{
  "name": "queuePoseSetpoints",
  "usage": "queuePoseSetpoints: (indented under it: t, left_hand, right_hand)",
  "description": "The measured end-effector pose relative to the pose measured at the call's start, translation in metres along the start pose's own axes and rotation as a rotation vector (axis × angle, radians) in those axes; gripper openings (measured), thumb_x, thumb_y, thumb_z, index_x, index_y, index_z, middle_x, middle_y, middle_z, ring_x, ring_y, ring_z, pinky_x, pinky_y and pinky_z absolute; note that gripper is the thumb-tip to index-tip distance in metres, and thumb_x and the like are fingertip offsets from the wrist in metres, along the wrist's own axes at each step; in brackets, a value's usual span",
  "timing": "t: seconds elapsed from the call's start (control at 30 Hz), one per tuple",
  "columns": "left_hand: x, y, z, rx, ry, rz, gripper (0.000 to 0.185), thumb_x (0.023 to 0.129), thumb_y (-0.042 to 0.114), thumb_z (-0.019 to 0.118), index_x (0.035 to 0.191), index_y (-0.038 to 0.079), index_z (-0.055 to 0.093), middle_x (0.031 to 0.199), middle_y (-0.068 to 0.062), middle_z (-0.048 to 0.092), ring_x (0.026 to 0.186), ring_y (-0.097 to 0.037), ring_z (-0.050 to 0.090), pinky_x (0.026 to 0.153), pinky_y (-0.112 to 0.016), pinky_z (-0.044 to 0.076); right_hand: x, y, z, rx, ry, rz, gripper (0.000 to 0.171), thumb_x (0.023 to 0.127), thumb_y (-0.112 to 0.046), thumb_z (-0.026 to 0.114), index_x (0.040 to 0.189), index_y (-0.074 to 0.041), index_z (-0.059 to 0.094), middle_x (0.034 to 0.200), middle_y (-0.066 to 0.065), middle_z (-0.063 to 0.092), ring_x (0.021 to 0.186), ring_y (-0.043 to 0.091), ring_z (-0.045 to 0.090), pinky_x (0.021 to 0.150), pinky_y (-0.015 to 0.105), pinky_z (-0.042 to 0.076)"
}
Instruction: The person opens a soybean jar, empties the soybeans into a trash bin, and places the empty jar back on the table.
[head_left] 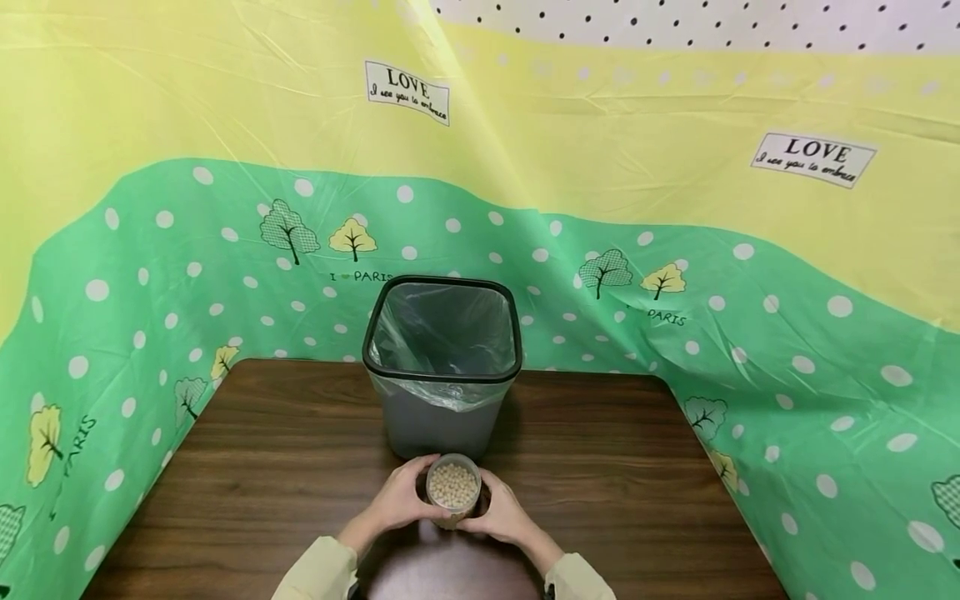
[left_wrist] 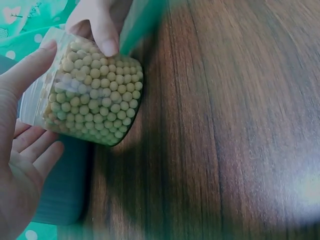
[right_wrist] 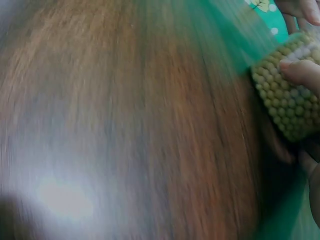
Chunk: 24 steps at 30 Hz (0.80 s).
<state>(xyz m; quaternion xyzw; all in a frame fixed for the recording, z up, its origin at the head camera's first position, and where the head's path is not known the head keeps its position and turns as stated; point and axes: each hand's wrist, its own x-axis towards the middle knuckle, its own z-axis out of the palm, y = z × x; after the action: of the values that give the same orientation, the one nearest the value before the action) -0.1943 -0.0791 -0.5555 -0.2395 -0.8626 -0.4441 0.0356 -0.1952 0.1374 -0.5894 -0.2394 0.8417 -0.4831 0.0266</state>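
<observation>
A clear cup of beans (head_left: 453, 487) sits between both hands, just in front of the grey bin (head_left: 441, 367) on the wooden table (head_left: 247, 467). The left hand (head_left: 399, 495) and right hand (head_left: 501, 508) curl around its sides, gripping it.

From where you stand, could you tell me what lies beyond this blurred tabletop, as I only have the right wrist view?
Observer: A grey bin with a clear liner stands right behind the jar of beans.
Operator: Thank you. Is the jar held by one hand?
Observer: By both: the left hand and the right hand cup its sides.
Operator: Does it have a lid on?
Observer: None shows in the head view; the beans lie bare at its mouth.
</observation>
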Motion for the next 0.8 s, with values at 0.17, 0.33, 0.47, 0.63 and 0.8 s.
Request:
queuePoseSetpoints:
  t: [0.17,0.33,0.47,0.63,0.8]
  left_hand:
    - [0.000,0.001,0.001,-0.080,-0.001,-0.027,0.084,0.055,0.034,0.087,0.120,-0.004,0.051,0.113,-0.013,0.058,0.101,-0.026,0.058,0.082,-0.030,0.049]
    - [-0.001,0.006,0.001,-0.246,-0.034,-0.084,0.081,0.058,0.024,0.086,0.122,-0.007,0.048,0.116,-0.018,0.055,0.105,-0.030,0.055,0.083,-0.027,0.049]
    - [0.000,0.017,-0.007,-0.376,-0.046,-0.096,0.077,0.061,0.016,0.085,0.123,-0.007,0.046,0.117,-0.021,0.053,0.105,-0.032,0.055,0.083,-0.027,0.049]
    - [0.005,0.037,-0.022,-0.541,-0.045,-0.082,0.073,0.065,0.006,0.081,0.126,-0.007,0.044,0.118,-0.025,0.052,0.106,-0.035,0.055,0.081,-0.028,0.050]
    - [0.010,0.056,-0.036,-0.655,-0.038,-0.014,0.070,0.067,-0.001,0.078,0.127,-0.010,0.042,0.121,-0.029,0.049,0.107,-0.036,0.053,0.081,-0.028,0.050]
  right_hand:
    - [0.001,-0.003,0.009,0.062,0.003,0.009,0.085,0.064,-0.035,0.082,0.135,-0.022,0.038,0.127,-0.002,0.050,0.113,0.015,0.049,0.093,0.037,0.041]
    - [-0.002,-0.006,0.008,0.126,0.018,-0.002,0.085,0.065,-0.029,0.082,0.136,-0.019,0.037,0.129,0.001,0.049,0.115,0.018,0.048,0.095,0.036,0.039]
    - [-0.003,-0.017,-0.003,0.118,0.021,-0.034,0.085,0.065,-0.028,0.082,0.137,-0.020,0.037,0.129,0.001,0.048,0.115,0.016,0.047,0.096,0.035,0.038]
    - [0.002,-0.043,-0.025,0.034,0.061,-0.141,0.085,0.063,-0.029,0.083,0.136,-0.018,0.040,0.124,0.002,0.050,0.110,0.016,0.049,0.092,0.033,0.040]
    - [0.010,-0.072,-0.048,0.021,0.077,-0.232,0.084,0.061,-0.024,0.084,0.133,-0.014,0.043,0.123,0.004,0.052,0.109,0.018,0.051,0.090,0.029,0.042]
